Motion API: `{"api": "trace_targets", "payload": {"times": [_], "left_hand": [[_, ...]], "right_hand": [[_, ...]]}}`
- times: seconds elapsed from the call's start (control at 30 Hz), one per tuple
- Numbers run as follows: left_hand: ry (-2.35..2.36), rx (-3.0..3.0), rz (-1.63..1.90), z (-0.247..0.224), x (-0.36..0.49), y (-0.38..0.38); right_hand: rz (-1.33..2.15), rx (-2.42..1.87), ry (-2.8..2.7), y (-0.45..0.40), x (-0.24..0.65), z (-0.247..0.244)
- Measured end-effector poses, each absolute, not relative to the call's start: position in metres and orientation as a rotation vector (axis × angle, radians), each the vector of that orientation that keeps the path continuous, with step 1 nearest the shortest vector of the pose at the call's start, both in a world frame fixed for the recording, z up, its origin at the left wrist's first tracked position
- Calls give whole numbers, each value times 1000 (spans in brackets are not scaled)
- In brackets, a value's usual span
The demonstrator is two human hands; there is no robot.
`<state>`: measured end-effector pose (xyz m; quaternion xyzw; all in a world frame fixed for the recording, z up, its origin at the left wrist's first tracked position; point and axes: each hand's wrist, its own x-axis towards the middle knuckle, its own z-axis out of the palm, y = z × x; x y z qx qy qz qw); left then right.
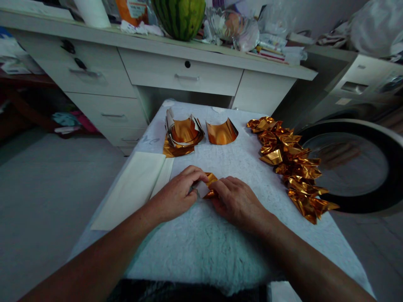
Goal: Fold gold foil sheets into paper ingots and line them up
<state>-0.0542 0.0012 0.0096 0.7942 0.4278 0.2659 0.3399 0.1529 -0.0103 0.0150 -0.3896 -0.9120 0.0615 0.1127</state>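
Observation:
A small piece of gold foil paper [211,179], showing white on its near side, lies between my two hands over the middle of the table. My left hand [180,192] pinches its left part, thumb and fingers closed. From the other side my right hand [236,201] grips its right edge, covering much of it. Beyond them sit a stack of curled gold foil sheets [184,131] and one separate curled gold sheet [222,133]. Crumpled, folded gold foil pieces [291,161] form a long heap on the right.
Cream paper sheets [129,188] lie along the table's left side. The table [195,251] has a pale cloth cover. Behind it stands a white desk [157,75] bearing a watermelon [179,16]. A washing machine [349,92] stands at the right, its round door [352,163] swung out beside the table.

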Motion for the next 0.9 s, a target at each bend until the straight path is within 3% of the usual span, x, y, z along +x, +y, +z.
{"api": "trace_targets", "payload": {"times": [0.23,0.9], "left_hand": [[1217,1990,792,5,-53,4],[1332,2461,759,-2,-53,1]], "right_hand": [[81,-1104,-2713,-8,155,14],[458,-1196,-2495,10,171,13]]}}
